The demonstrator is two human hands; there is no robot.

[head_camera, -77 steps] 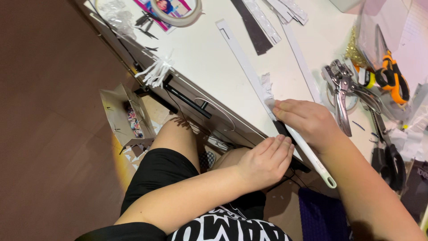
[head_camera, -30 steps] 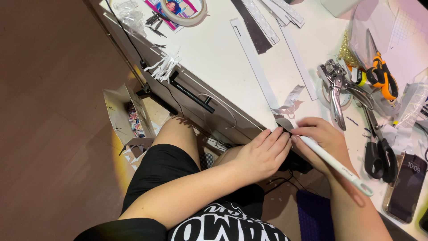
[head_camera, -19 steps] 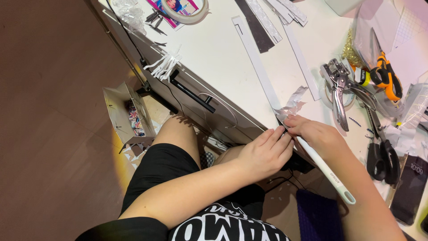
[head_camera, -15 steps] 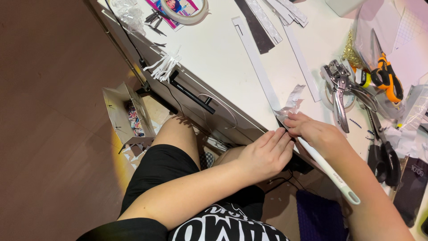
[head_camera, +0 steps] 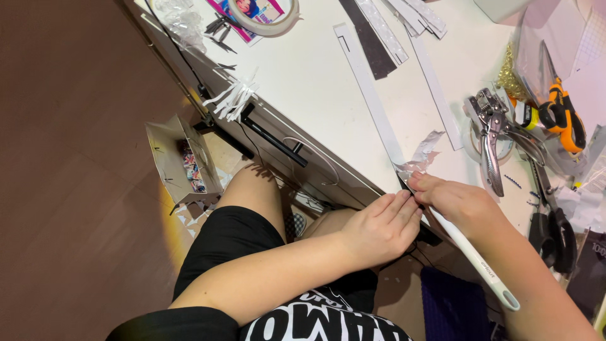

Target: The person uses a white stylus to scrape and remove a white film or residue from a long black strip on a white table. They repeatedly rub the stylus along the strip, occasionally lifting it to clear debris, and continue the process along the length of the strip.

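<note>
White desk (head_camera: 315, 82) bears paper strips (head_camera: 372, 95), pliers (head_camera: 491, 142), scissors (head_camera: 562, 110).

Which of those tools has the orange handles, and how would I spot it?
Start at the white table and go to its cluttered far-right side. There, beyond the silver hole punch pliers, lie the scissors. They alone have bright orange and black handles; the other tools are silver or black.
</note>
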